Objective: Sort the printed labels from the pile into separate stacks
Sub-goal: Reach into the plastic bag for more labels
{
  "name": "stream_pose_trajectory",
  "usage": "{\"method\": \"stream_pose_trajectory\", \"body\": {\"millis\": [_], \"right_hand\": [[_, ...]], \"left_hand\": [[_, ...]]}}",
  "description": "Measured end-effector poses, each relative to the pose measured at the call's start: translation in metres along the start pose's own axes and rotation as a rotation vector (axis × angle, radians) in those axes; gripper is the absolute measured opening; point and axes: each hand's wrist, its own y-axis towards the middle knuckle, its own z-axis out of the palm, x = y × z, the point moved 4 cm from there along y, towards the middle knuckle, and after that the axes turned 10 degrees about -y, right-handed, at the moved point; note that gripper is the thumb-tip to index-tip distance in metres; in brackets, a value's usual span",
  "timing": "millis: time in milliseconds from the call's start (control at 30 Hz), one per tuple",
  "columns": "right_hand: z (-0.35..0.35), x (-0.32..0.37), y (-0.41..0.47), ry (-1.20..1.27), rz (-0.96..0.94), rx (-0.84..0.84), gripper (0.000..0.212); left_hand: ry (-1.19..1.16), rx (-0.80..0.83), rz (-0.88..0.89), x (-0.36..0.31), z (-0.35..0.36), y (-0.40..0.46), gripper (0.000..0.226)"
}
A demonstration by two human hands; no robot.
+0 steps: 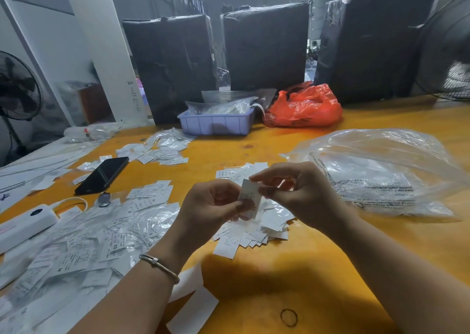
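both hands (211,203) pinching one label (250,197) (upright), label pile (254,234) beneath

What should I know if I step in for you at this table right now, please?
Left hand and right hand together pinch one label above the pile at the centre of the table.
Loose labels in a heap at left, more in smaller groups beyond the phone and behind the hands; how far they are sorted I cannot tell.
Left to do: place this label, then work through the pile.
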Motion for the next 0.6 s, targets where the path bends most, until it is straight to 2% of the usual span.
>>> {"method": "stream_pose_trajectory", "body": {"millis": [67, 233, 400, 600], "right_hand": [[-0.0008, -0.0010, -0.0006, -0.023, -0.001, -0.040, 0.017], [0.0041, 0.0005, -0.0032, -0.033, -0.027, -0.017, 0.016], [0.0076, -0.0001, -0.0032, -0.047, -0.019, 0.040, 0.021], [0.0083, 0.0025, -0.0029, -0.093, -0.069, 0.123, 0.011]], "left_hand": [[-0.029, -0.002, 0.003, -0.0026, 0.0015, -0.0005, 0.025], [-0.088, -0.016, 0.003, -0.0029, 0.0017, -0.0008, 0.039], [-0.067, 0.000, -0.007, -0.0010, 0.0022, -0.0003, 0.036], [-0.094, -0.004, 0.002, -0.0045, 0.0019, -0.0005, 0.033]]}}
